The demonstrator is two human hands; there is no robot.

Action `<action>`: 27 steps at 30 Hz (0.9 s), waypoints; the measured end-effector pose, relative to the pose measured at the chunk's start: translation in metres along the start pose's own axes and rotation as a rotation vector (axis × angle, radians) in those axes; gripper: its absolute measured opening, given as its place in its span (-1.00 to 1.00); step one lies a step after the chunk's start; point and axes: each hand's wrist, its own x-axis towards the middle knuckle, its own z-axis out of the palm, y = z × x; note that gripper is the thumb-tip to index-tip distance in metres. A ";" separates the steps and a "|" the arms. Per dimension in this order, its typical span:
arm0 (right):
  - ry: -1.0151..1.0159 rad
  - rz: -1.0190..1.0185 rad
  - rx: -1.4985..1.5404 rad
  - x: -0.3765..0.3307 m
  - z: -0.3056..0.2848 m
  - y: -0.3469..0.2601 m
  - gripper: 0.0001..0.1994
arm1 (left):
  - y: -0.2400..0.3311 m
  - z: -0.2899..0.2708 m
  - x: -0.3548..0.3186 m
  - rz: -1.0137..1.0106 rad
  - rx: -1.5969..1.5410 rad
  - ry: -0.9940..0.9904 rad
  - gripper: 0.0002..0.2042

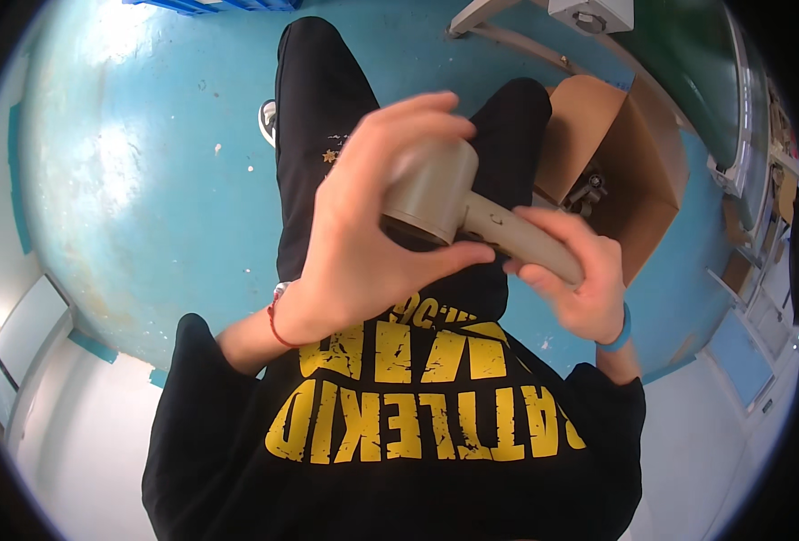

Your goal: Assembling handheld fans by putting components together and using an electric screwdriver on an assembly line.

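A beige hair dryer [434, 194], with a thick round head and a straight handle, is held tilted above my lap. My left hand [350, 234] cups the head from the left, its fingers curving over the far side and its thumb stretched along the near side. Motion blurs those fingertips. Around the lower end of the handle [521, 233] my right hand [589, 275] is closed, thumb underneath. The dark open end of the head points down toward my body, partly behind my left hand.
An open cardboard box [656, 162] stands on the floor by my right leg, with small metallic-looking parts [589, 187] inside. A blue plastic crate [210, 4] shows at the far edge. A pale frame leg [508, 36] and a green surface [688, 54] are at the far right.
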 end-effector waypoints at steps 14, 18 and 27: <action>0.126 0.057 -0.164 -0.005 0.016 -0.005 -0.70 | 0.018 -0.002 0.014 -0.076 0.115 -0.209 -0.36; 0.078 0.281 0.121 0.001 0.016 -0.013 -0.71 | 0.005 -0.010 0.024 -0.340 -0.368 -0.310 -0.28; 0.185 0.431 0.396 0.006 0.040 -0.017 -0.60 | -0.017 0.004 0.014 -0.212 -0.253 -0.176 -0.05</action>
